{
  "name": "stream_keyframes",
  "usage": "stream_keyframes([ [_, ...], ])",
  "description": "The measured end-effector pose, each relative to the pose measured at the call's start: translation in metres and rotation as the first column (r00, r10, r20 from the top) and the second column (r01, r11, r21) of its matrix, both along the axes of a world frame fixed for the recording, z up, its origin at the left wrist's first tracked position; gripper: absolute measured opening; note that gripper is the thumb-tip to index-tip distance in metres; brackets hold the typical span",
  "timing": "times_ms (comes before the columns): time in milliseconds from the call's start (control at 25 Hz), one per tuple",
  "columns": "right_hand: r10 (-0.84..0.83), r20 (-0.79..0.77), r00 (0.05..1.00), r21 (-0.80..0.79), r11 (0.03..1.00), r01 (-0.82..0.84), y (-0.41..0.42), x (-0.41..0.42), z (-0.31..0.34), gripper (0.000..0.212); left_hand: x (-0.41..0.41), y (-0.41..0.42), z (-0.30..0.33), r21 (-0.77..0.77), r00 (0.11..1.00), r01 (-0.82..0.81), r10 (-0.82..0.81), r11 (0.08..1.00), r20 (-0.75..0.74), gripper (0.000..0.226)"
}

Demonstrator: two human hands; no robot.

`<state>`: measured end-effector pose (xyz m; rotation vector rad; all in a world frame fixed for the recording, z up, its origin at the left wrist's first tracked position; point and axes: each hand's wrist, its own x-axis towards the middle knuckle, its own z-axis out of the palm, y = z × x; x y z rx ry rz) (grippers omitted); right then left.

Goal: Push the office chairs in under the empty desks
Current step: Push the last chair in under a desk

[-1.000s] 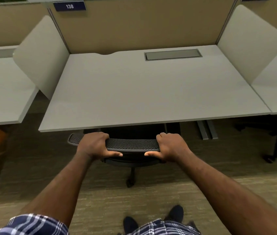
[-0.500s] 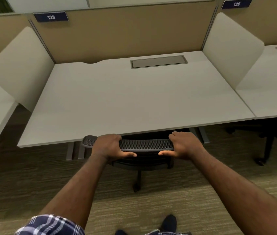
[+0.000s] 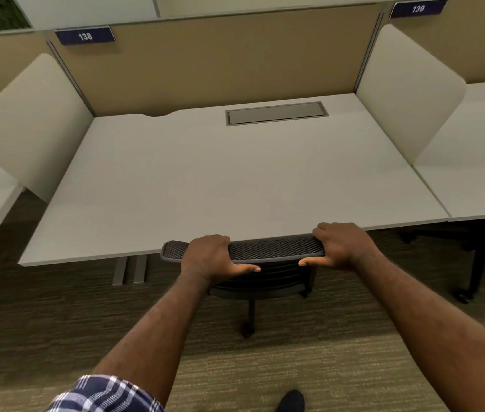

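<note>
Nearest, the left hand (image 3: 210, 255) and right hand (image 3: 340, 246) each curl over the top edge of the black mesh-backed office chair (image 3: 265, 248), fingers wrapped over the front, thumbs tucked beneath. The chair's backrest sits right at the near edge of the pale grey rectangular desk (image 3: 235, 179), its seat hidden below. The push looks nearly finished; next, both hands need only let go and move to the dark chair (image 3: 479, 257) at the neighbouring desk.
</note>
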<state>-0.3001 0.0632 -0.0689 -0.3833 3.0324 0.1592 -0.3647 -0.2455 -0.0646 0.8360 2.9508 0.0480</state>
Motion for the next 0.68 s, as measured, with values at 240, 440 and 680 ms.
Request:
stream_keyframes([
  [240,0.051,0.028,0.998,0.011,0.999,-0.051,0.02,-0.016,0.009,0.1,-0.003,0.021,0.0,0.008,0.999,-0.046,0.046,0.999,-0.004,0.094],
  [440,0.081,-0.012,0.997,0.021,0.997,-0.081,0.03,-0.014,0.005,0.099,-0.002,0.028,-0.002,0.008,0.998,-0.066,0.065,0.998,0.009,0.091],
  [680,0.054,-0.065,0.996,-0.004,0.998,-0.055,0.03,-0.011,0.001,0.103,0.0,0.031,0.005,-0.01,0.996,-0.087,0.087,0.996,0.031,0.093],
])
